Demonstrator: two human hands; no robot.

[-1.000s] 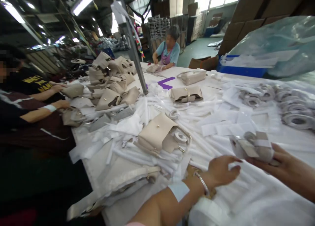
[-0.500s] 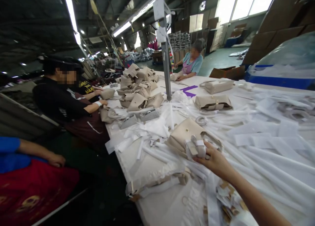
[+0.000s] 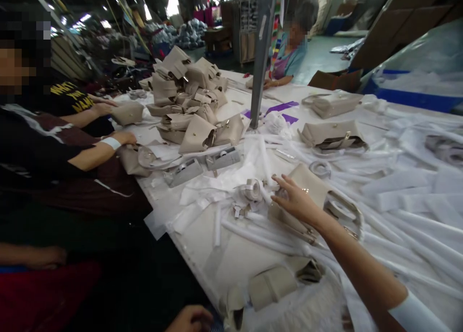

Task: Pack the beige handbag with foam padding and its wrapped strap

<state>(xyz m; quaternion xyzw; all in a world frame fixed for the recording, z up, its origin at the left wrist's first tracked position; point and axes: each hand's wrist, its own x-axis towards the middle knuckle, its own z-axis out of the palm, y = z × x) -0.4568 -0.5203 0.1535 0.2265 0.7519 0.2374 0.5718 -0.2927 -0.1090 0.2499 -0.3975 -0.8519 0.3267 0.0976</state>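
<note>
Spread wide and palm down, the right hand (image 3: pixel 296 201) gripped nothing. It lay over the flap of a beige bag (image 3: pixel 318 183), with its fingertips just short of a small wrapped roll (image 3: pixel 252 189) that lay among white paper tubes (image 3: pixel 253 235). The step looked like a reach not yet closed, since the roll sat free and apart from the fingers. Taking either the roll or the bag would call for curling the fingers round it and lifting it clear of the loose tubes lying about.

A curled hand (image 3: pixel 191 318) showed at the bottom of the view, probably the left; whether it held anything could not be told.

Left of the roll the table edge (image 3: pixel 188 255) ran close. Further along were two grey tape dispensers (image 3: pixel 184 172) and a co-worker's forearm (image 3: pixel 97 153). Barer cloth lay nearer, toward a folded beige piece (image 3: pixel 271 286).
</note>
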